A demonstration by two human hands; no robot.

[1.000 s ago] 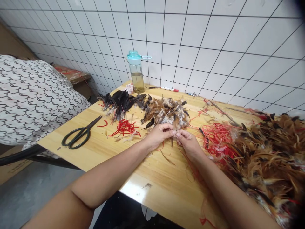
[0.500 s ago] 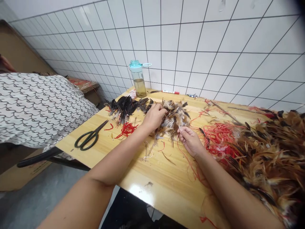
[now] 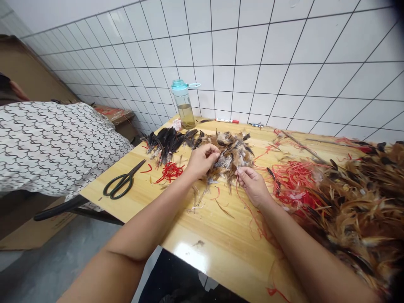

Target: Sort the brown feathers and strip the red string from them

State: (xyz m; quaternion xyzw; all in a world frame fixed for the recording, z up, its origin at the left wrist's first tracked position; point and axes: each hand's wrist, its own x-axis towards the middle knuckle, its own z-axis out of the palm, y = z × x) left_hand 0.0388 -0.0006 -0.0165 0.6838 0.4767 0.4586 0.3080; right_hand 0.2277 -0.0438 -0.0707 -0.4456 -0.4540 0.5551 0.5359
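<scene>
A loose pile of brown and whitish feathers (image 3: 235,147) lies on the wooden table (image 3: 217,248) between my two hands. My left hand (image 3: 203,160) is over the pile's left side, thumb and forefinger pinched together; what lies between them is too small to name. At the pile's front right edge, my right hand (image 3: 252,183) is closed, its fingertips pinching something small and pale among the feathers. A thin red string (image 3: 248,206) runs down the table just beneath the right fingers. Black feathers (image 3: 168,141) are bunched left of the brown ones.
Black-handled scissors (image 3: 123,183) and cut red strings (image 3: 170,171) lie to the left. A water bottle (image 3: 184,105) and a red marker (image 3: 226,120) stand and lie near the tiled wall. A big feather heap (image 3: 356,210) covers the right side. Someone in a patterned garment (image 3: 59,143) is at left.
My left hand has drawn back slightly from the feathers, its thumb and forefinger now showing in a pinch. The right hand keeps nearly the same place. The view has shifted a little.
</scene>
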